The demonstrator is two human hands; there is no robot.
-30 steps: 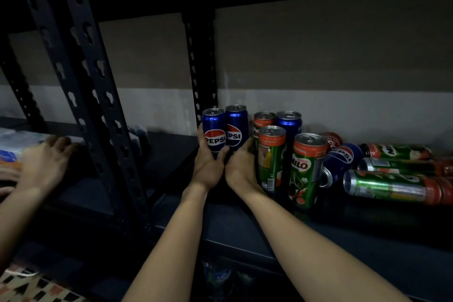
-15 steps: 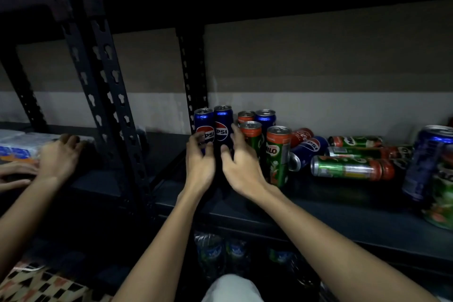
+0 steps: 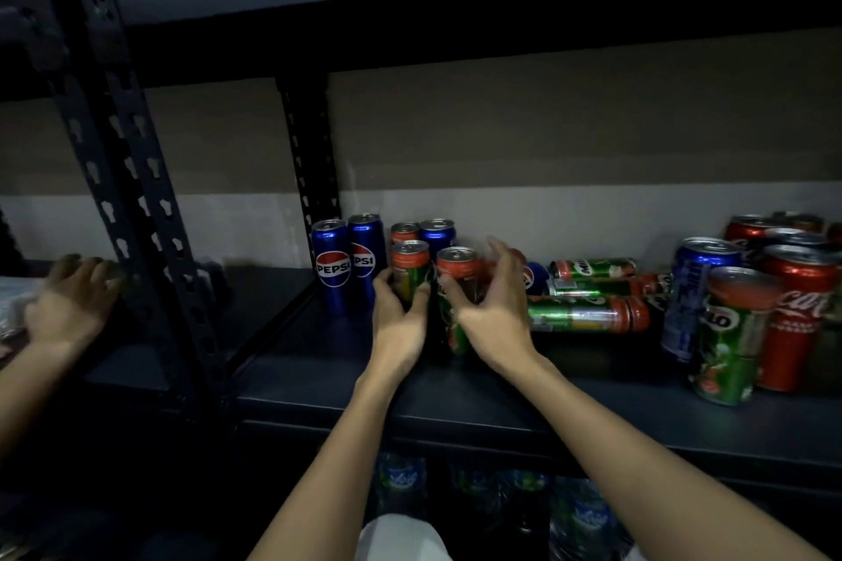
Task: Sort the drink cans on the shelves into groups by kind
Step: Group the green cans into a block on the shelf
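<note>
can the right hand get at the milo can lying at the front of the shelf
Probably yes: the lying Milo can is just right of the right hand, at the front of the shelf, with nothing between them or on top of it.

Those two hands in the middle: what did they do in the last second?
Both let go of the two upright Pepsi cans and shifted right. The left hand now curls around one upright Milo can; the right hand reaches around the next Milo can, fingers spread. The Pepsi pair stayed standing by the post, and the cans lying on their sides stayed put.
</note>
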